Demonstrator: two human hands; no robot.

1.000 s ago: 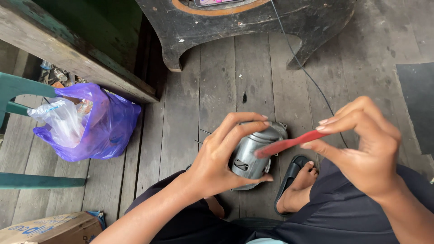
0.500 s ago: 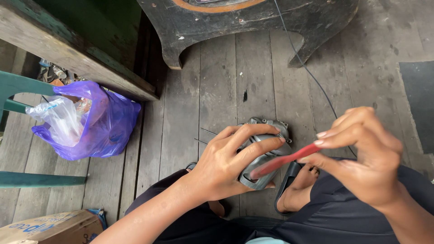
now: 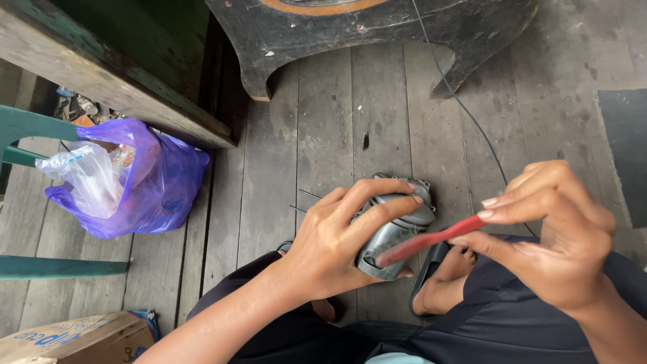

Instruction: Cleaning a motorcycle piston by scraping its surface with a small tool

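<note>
My left hand (image 3: 340, 239) grips a grey metal part (image 3: 397, 226), a rounded ribbed casing, above my lap. My right hand (image 3: 556, 232) pinches the handle of a red toothbrush (image 3: 431, 240) between thumb and fingers. The brush head lies against the lower side of the casing. My fingers wrap over the top of the part and hide much of it. Below it, my foot (image 3: 448, 280) rests in a black sandal on the plank floor.
A purple plastic bag (image 3: 145, 182) with a clear bag inside sits on the wooden floor at left, beside green chair legs (image 3: 40, 266). A cardboard box (image 3: 74, 340) lies bottom left. A dark wooden base (image 3: 377, 30) and a thin cable (image 3: 465, 111) are ahead.
The metal part has turned in my left hand, and the toothbrush has shifted lower along its side. My right hand moved down slightly.
</note>
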